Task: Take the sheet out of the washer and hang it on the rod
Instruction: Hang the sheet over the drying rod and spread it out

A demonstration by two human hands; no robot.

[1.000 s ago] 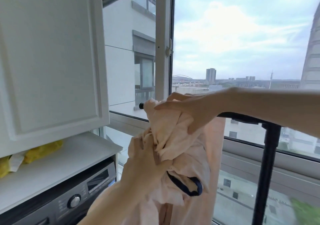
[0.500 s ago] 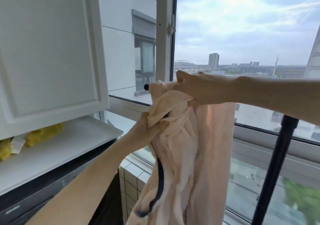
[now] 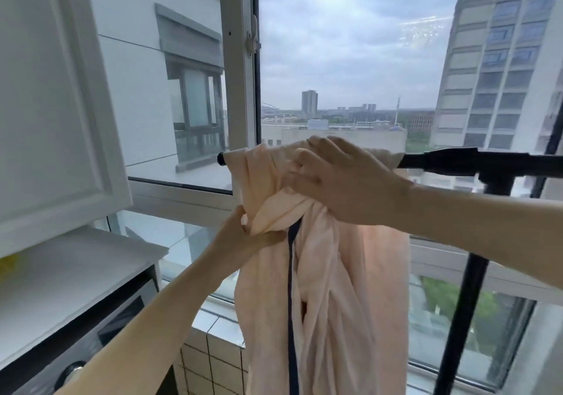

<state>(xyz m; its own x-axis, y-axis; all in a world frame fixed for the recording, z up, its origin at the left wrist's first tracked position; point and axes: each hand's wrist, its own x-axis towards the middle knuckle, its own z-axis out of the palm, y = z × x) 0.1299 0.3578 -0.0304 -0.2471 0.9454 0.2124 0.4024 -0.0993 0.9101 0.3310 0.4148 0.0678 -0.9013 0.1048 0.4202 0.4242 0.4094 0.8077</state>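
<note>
Washer (image 3: 76, 333): low down, left of the left forearm, no cloth at it
Left hand (image 3: 243, 236): pinches a fold of the sheet, just below the right hand
Sheet (image 3: 329, 288): draped over the rod between both hands; a second ago a tight wad, it now hangs long
Right hand (image 3: 344, 178): fingers curled into the bunch on top of the rod
Rod (image 3: 457, 160): bare beyond the right wrist
Meaning: hung, yet bunched; spreading it rightward is probably left
</note>
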